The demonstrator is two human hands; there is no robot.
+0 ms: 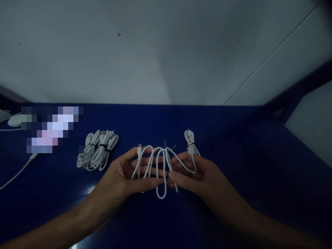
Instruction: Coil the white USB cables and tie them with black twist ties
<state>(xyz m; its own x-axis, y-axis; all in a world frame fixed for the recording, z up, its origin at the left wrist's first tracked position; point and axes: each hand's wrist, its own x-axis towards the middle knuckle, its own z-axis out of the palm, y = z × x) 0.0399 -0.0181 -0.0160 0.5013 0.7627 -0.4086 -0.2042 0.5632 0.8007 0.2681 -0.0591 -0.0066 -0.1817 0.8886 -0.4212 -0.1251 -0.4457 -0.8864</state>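
Loose loops of a white USB cable (161,197) spread between my two hands above the blue table. My left hand (129,176) is closed around the left loops, its thumb across the front; a small connector sticks up by its index finger. On the other side, my right hand (194,174) pinches the right-hand loops, with the wide USB plug standing up above its fingers. Thin wire ends poke up from the middle of the loops. Just behind my right hand lies a tied white cable (189,135), partly hidden by the plug and hand.
Several bundled white cables (98,150) with black ties lie in a pile left of my hands. Farther left are a pixelated bright object (54,129) and a white cord (19,176). The blue table (145,119) meets a pale wall (135,69) at the back.
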